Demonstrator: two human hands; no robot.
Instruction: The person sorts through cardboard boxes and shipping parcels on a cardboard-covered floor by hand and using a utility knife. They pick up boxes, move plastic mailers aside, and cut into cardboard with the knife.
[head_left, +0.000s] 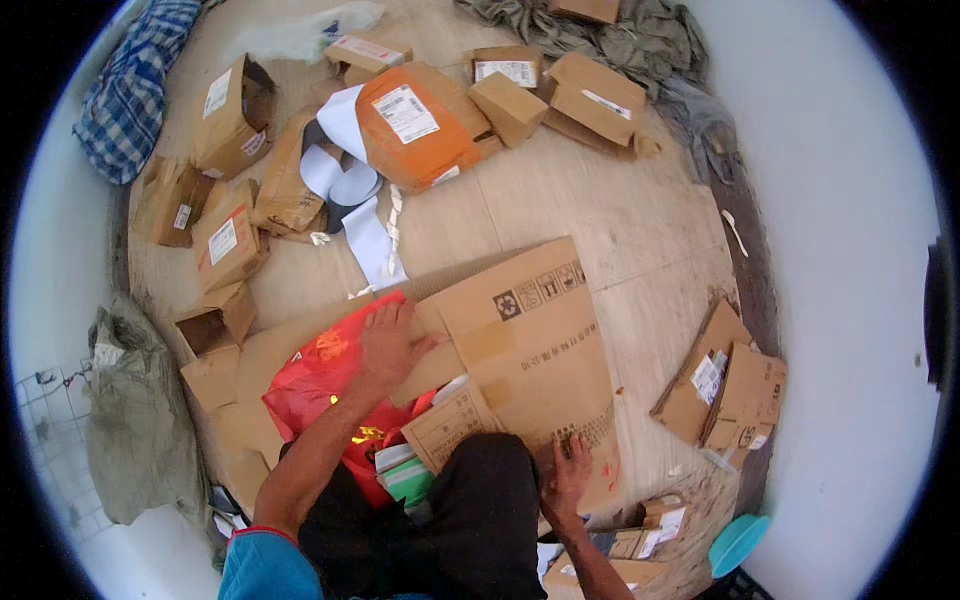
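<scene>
A large flattened cardboard box (517, 360) with printed handling symbols lies in front of my knees. My left hand (390, 346) rests across a red plastic bag (315, 375) and the cardboard beside it, thumb spread to the right. Low on the big sheet, near its right edge, my right hand (568, 472) lies with fingers apart. A smaller printed cardboard piece (448, 429) and a green-and-white box (407, 480) sit between my legs, partly hidden by my knee. Neither hand visibly grips anything.
Several used cartons, including an orange-marked box (405, 127), lie across the far floor. A white strip roll (354, 184) trails towards the cardboard. Folded boxes (720, 394) and a turquoise basin (739, 545) are at right. A grey-green sack (142, 420) stands at left.
</scene>
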